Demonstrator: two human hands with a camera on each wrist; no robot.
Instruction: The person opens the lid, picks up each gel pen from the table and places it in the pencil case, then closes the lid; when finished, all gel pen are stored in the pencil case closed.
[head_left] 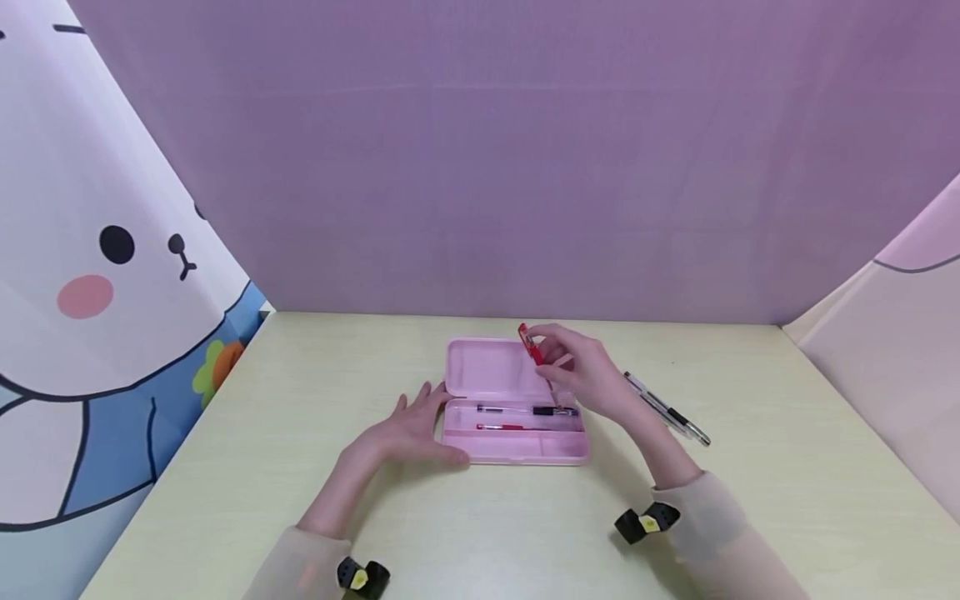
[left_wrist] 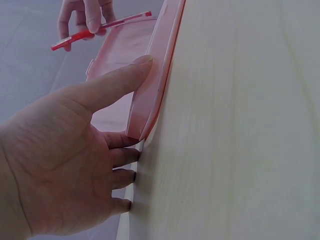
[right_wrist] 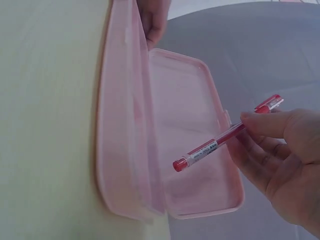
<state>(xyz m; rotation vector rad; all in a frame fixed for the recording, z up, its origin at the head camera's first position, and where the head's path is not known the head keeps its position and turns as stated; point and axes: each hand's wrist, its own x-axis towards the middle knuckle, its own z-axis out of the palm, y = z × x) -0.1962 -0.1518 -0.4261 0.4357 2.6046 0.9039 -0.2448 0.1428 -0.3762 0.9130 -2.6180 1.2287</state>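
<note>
A pink pencil case lies with its lid folded back. Inside lie a clear pen with a black grip and a red pen. My left hand is at the case's left end, thumb along its front edge and the other fingers spread and fairly straight beside it. Above the case's right part, my right hand pinches another red pen between thumb and fingers. That pen is tilted, its clip end up in the head view, clear of the lid in the right wrist view.
Clear pens with black parts lie side by side on the pale table, right of the case near my right forearm. A purple cloth hangs behind the table. A cartoon-printed cloth hangs at the left.
</note>
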